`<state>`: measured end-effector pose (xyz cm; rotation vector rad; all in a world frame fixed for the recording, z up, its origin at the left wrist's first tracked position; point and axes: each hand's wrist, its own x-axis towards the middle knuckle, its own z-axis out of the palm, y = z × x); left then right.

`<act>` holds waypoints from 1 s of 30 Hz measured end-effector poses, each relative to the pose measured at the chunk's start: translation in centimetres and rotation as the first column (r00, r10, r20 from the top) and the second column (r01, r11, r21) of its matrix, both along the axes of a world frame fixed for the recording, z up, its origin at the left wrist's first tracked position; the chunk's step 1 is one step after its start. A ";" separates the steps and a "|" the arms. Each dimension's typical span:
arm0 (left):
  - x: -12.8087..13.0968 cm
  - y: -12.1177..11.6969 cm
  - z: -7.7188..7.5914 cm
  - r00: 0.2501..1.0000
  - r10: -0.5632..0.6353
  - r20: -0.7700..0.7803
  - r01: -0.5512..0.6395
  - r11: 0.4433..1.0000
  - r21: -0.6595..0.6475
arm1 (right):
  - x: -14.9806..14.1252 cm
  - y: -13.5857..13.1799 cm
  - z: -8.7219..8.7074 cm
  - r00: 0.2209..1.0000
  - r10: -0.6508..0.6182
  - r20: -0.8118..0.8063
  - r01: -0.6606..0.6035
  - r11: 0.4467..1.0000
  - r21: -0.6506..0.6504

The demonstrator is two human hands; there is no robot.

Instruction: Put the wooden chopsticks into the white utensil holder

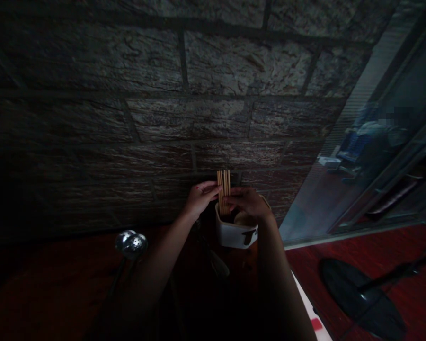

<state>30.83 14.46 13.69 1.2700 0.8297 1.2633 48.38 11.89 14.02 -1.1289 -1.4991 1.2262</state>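
Observation:
A bundle of wooden chopsticks (pixel 224 189) stands upright over a white container (pixel 236 236) with a dark mark on its front. From the left, my left hand (pixel 203 195) closes its thumb and fingers on the bundle. My right hand (pixel 246 200) grips it from the right, slightly lower, above the container's opening. The lower ends of the chopsticks reach down inside the rim. Something round and pale sits in the container under my right hand, too dim to name.
Two shiny metal ladles (pixel 132 244) stand to the left. A pale-tipped utensil (pixel 218 265) lies before the container. A brick-patterned wall (pixel 213 113) rises behind. At right are a glass panel (pixel 312 199), partly reflecting a person, and a black round stand base (pixel 362 293) on red floor.

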 end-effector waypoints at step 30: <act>1.4 -0.3 0.2 1.000 -0.002 -0.001 0.002 0.994 0.113 | 0.3 0.1 -0.1 0.997 0.068 0.046 -0.069 0.998 0.014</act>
